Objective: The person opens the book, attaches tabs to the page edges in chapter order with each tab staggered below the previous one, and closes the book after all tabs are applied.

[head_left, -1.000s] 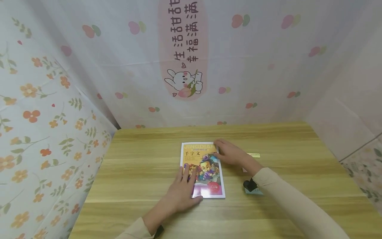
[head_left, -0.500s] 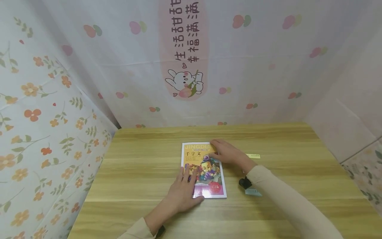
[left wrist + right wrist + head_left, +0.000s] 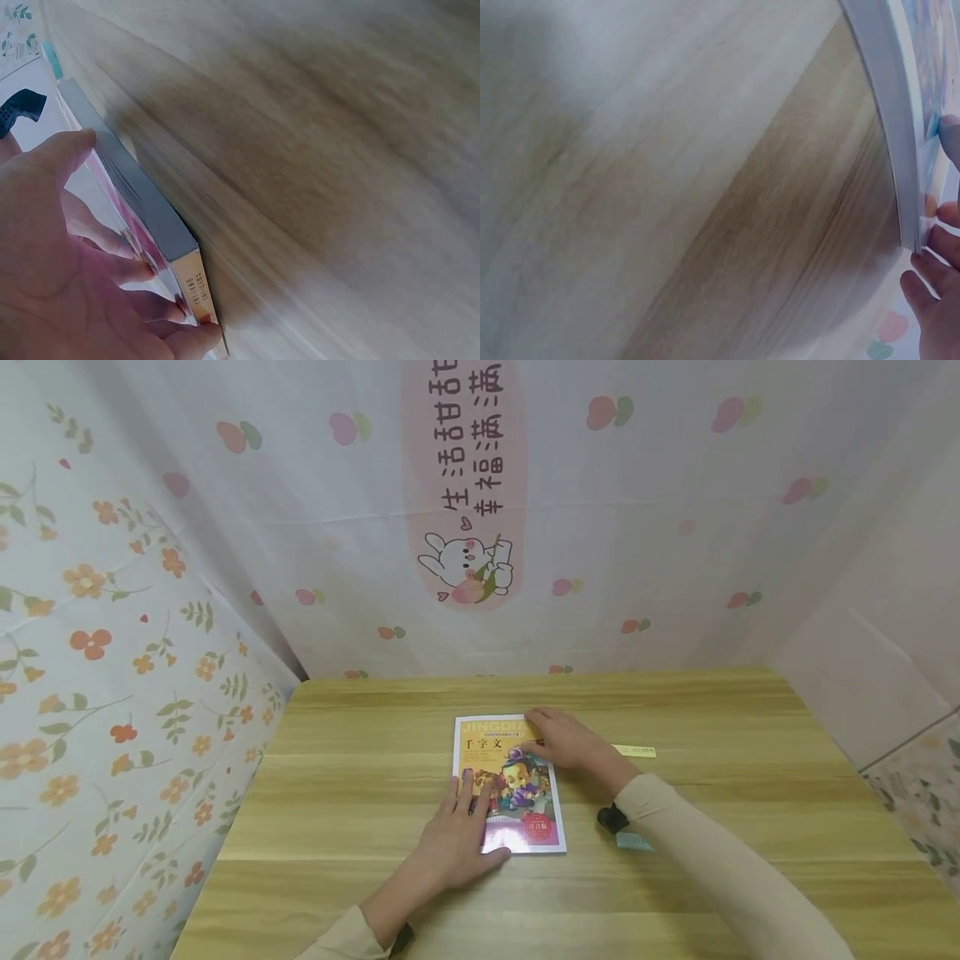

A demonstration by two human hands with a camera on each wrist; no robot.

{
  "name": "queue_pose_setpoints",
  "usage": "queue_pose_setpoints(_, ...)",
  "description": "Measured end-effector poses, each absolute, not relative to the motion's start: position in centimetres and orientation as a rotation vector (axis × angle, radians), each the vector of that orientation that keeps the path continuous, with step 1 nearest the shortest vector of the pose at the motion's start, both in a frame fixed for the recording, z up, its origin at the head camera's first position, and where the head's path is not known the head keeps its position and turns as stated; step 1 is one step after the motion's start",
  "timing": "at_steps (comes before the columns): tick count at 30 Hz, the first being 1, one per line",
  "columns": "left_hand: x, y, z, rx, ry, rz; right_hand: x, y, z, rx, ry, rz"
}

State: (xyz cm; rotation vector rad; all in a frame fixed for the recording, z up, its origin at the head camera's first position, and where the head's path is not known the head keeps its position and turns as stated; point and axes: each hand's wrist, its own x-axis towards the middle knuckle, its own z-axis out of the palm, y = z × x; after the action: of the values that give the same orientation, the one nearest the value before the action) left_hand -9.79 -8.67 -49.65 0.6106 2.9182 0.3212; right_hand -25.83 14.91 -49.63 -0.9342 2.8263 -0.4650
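A paperback book [image 3: 483, 756] with a yellow and purple cartoon cover lies closed on the wooden table. My left hand [image 3: 453, 852] rests on its lower left part, fingers spread over the cover. In the left wrist view the left thumb touches the bottom page edge of the book [image 3: 146, 195]. My right hand [image 3: 566, 743] holds the upper right corner, thumb on the cover and fingertips bent at the top edge. The right wrist view shows those fingertips around the corner of the book [image 3: 892, 112]; part of the hand is cut off there.
Right of the book, a yellow slip [image 3: 637, 751] and a light blue slip [image 3: 634, 842] lie on the table [image 3: 337, 793], partly covered by the right arm. A patterned curtain [image 3: 637, 527] hangs behind the table, and a floral one [image 3: 112, 693] at the left.
My right hand has slid slightly left along the top of the book, covering more of its corner. The left hand stays on the cover, and the book has hardly moved.
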Motion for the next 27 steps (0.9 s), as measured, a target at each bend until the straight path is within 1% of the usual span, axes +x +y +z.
queue_pose_setpoints(10,-9.9,-8.6,-49.8,0.613,2.919,0.293,-25.7,15.1,-49.2,-1.020,2.867,-0.378)
queue_pose_setpoints(21,-9.7,-9.1,-49.8,0.609,2.918,0.343,-25.8,14.9,-48.6,-1.107,2.893,-0.408)
queue_pose_setpoints(27,-9.4,-9.6,-49.8,0.612,2.925,0.354,-26.2,14.9,-48.1,-1.095,2.897,-0.471)
